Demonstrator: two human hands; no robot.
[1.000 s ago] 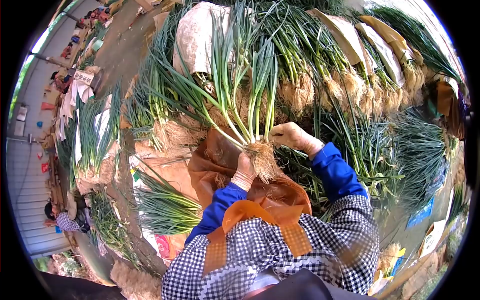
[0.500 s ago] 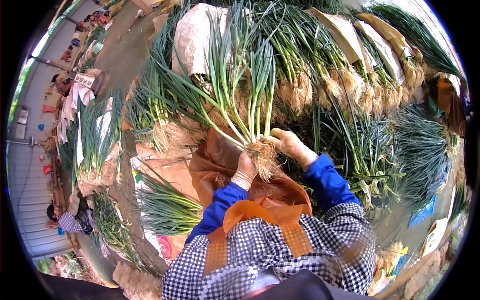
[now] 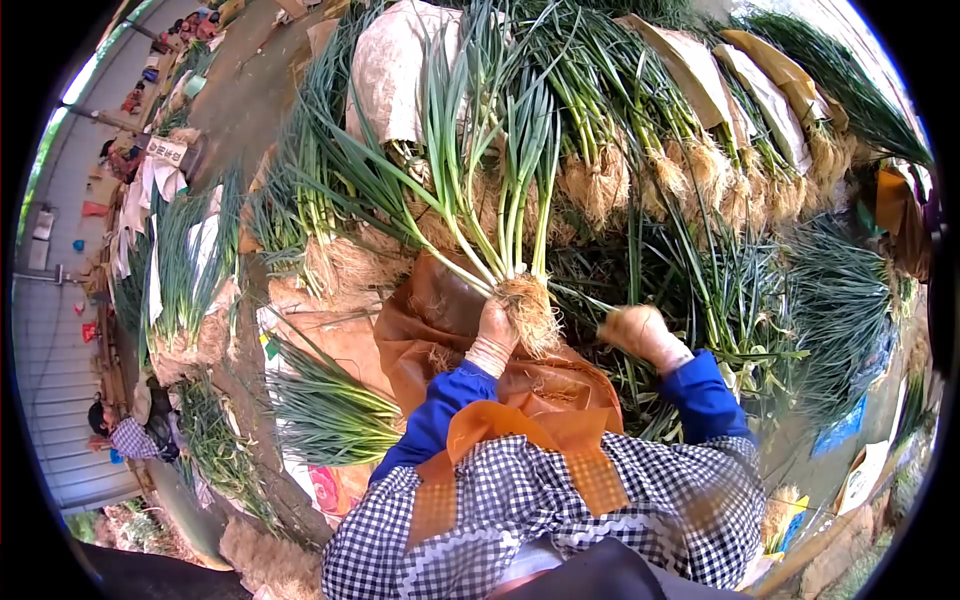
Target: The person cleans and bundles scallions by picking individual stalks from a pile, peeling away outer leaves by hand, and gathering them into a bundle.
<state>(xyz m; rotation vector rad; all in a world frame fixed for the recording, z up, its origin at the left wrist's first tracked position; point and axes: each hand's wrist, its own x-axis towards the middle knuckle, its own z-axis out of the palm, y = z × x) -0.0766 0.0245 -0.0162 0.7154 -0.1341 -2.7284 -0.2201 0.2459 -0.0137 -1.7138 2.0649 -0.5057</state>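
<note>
My left hand (image 3: 492, 338) is closed around the root end of a small bunch of green onions (image 3: 515, 225), held over my lap. Their leaves fan away from me, and a pale tangle of roots (image 3: 532, 318) hangs beside my fingers. To the right, my right hand (image 3: 640, 332) is curled closed, its fingertips slightly smeared by motion. A thin strip of leaf (image 3: 582, 297) runs between the bunch and that hand. Under both hands lies a brown apron (image 3: 440, 310). On the left, a sheaf of green onions (image 3: 335, 405) rests on a sack sheet.
Ahead, bundled green onions (image 3: 600, 120) lie in a row with roots toward me, partly covered by sacking (image 3: 395, 75). Loose leaves (image 3: 720, 300) heap on my right. Further piles (image 3: 190, 270) stand left, and a person (image 3: 135, 435) sits at the far left.
My right hand has moved away from the bunch, right and slightly toward me, with a thin leaf strip now stretched between. My left hand keeps its hold in about the same place.
</note>
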